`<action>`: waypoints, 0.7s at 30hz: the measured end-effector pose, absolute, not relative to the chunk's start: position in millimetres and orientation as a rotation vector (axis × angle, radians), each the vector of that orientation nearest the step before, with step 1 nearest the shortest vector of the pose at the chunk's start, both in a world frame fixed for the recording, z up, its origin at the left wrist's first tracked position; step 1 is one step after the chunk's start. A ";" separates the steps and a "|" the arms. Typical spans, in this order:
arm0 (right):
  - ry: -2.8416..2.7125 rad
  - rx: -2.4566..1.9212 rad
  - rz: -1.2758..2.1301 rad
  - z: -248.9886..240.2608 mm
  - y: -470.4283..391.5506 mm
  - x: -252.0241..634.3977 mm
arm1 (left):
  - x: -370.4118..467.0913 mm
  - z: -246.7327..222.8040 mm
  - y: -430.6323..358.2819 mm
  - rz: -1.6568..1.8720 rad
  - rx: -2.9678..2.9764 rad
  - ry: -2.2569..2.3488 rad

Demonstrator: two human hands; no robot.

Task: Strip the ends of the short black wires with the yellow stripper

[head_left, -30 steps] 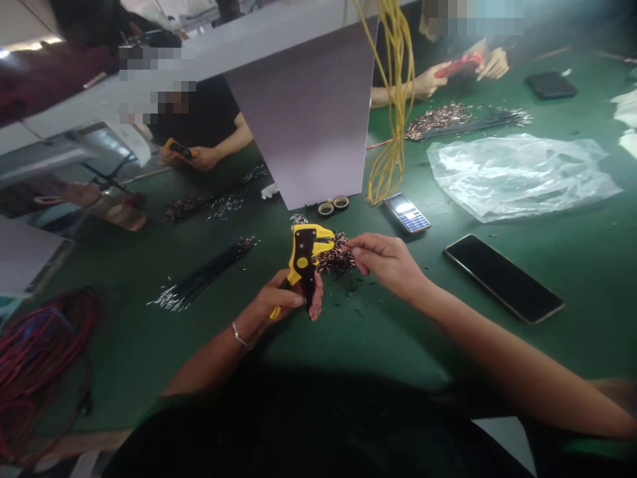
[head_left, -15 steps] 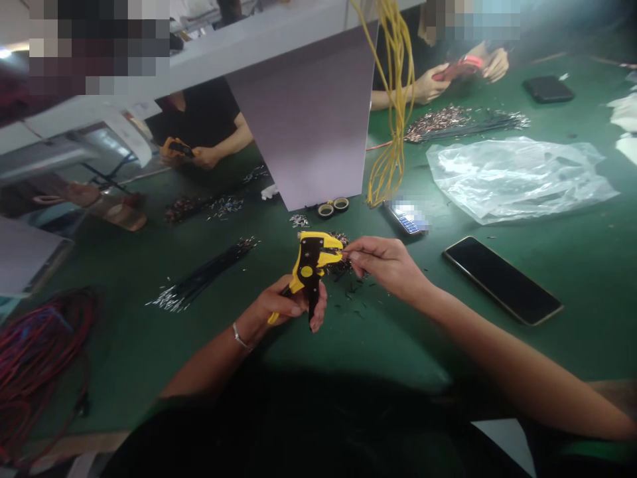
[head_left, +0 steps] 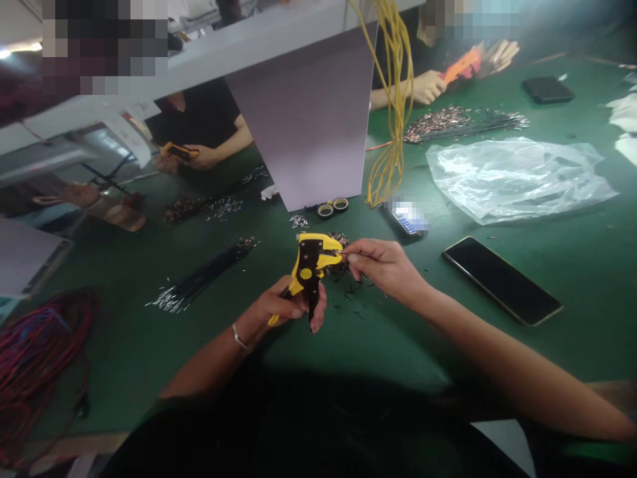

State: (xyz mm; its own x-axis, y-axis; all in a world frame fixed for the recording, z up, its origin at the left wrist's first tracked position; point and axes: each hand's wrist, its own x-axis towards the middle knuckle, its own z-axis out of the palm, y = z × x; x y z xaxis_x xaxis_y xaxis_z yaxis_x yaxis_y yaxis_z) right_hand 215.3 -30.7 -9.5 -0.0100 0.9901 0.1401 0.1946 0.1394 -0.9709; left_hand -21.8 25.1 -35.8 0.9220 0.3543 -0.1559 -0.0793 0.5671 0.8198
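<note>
My left hand [head_left: 287, 304] is wrapped round the handles of a yellow and black wire stripper [head_left: 307, 265], which is upright with its jaws toward the right. Close to the jaw tips, my right hand [head_left: 381, 260] pinches a thin wire [head_left: 344, 253], mostly hidden by the fingers. Behind and below the jaws lies a pile of short wires with bare copper ends [head_left: 340, 239], partly covered by the tool. Small black scraps [head_left: 354, 290] are scattered on the green table [head_left: 378, 345] beneath my right hand.
A bundle of black wires [head_left: 209, 273] lies left, red cables [head_left: 44, 352] farther left. A phone [head_left: 502, 279], plastic bag [head_left: 517, 179] and tape rolls [head_left: 332, 208] lie around. Yellow wires [head_left: 393, 99] hang beside a panel [head_left: 318, 119]. Co-workers' hands [head_left: 428, 87] hold tools across the table.
The stripper's jaws look closer together, and my right hand has barely shifted. At the upper right, a co-worker's red tool has turned and one hand has spread its fingers.
</note>
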 end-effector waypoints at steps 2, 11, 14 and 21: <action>-1.410 -1.243 1.010 -9.3 -30.8 215.1 | -21.9 -36.2 24.9 0.268 0.937 0.331; -1.422 -1.252 1.001 -7.5 -30.3 214.1 | -20.5 -35.7 22.2 0.310 0.964 0.351; -1.404 -1.256 0.993 -7.3 -30.2 214.1 | -20.0 -34.7 21.2 0.322 0.992 0.370; -1.301 -1.223 1.090 -7.8 -29.3 213.6 | -22.6 -36.7 19.5 0.375 1.046 0.394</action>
State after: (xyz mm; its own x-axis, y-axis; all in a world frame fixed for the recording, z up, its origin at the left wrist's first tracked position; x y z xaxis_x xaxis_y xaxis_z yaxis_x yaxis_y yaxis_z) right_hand 213.6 -29.3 -7.8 0.0143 0.9965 0.0829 0.0925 0.0812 -0.9924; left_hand -22.6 19.5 -36.7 0.8684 0.4773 -0.1344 -0.1105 0.4506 0.8858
